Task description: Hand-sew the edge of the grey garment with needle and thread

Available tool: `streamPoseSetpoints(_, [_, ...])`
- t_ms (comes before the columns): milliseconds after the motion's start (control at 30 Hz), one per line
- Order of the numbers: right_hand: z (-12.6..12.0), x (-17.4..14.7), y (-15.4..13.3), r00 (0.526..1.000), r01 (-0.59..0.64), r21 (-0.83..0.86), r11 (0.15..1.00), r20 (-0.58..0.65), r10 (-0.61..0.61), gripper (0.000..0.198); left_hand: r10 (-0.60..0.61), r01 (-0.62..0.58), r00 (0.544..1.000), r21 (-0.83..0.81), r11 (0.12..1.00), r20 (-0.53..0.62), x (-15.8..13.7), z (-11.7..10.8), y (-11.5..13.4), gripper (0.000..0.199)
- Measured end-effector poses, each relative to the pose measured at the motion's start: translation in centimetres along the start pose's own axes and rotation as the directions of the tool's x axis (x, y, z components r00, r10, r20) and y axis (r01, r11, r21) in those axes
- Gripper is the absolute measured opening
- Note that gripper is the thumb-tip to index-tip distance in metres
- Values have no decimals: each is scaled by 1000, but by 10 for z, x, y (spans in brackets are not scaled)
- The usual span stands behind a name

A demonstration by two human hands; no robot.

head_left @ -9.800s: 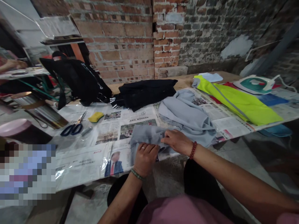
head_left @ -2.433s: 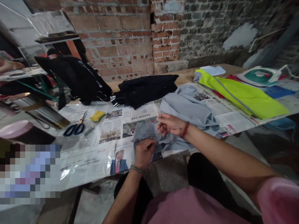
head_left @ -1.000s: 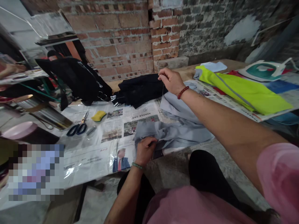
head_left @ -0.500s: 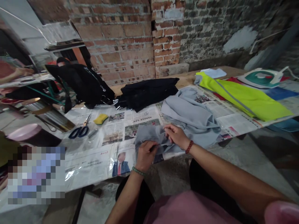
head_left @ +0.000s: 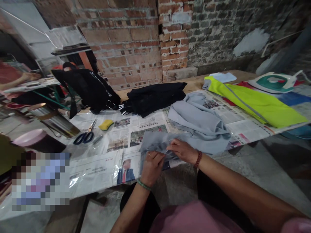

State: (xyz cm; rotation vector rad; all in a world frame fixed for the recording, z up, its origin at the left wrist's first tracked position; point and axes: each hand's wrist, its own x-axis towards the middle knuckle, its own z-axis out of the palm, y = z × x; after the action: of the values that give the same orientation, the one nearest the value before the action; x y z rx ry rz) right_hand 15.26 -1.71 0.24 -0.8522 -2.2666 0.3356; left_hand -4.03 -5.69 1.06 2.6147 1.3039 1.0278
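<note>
A light grey cloth garment (head_left: 199,119) lies bunched on the newspaper-covered table, its near end spread flat toward me. My left hand (head_left: 153,166), with a ring and a green bead bracelet, is closed on the near edge of this cloth, thumb and fingers pinched together. Just right of it, my right hand (head_left: 183,150), wearing a red bead bracelet, is closed in a pinch low over the cloth. A thin, pale, needle-like glint shows at its fingertips, too small to name surely. The two hands' fingertips are close together.
To the left are scissors (head_left: 85,134), a yellow sponge (head_left: 106,124), a steel flask (head_left: 55,119) and a pink-lidded cup (head_left: 39,142). Behind lie a black bag (head_left: 89,85) and dark clothes (head_left: 155,95). A neon-yellow garment (head_left: 257,102) and an iron (head_left: 273,81) are at right.
My right hand has come down and slightly toward me, its fingertips now beside the left hand's. The left fingers have turned a little and drawn closer in. The cloth has barely shifted.
</note>
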Motion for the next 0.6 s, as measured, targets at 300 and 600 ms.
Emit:
streamPoseSetpoints(300, [-6, 0, -2, 992, 38, -148, 988, 125, -19, 24, -5, 5, 1000, 6, 1000, 6, -1, 1, 0, 13])
streamPoseSetpoints(600, [-16, 7, -11, 968, 86, -157, 984, 247, -45, 28, -2, 2, 1000, -19, 1000, -5, -2, 3, -2, 13])
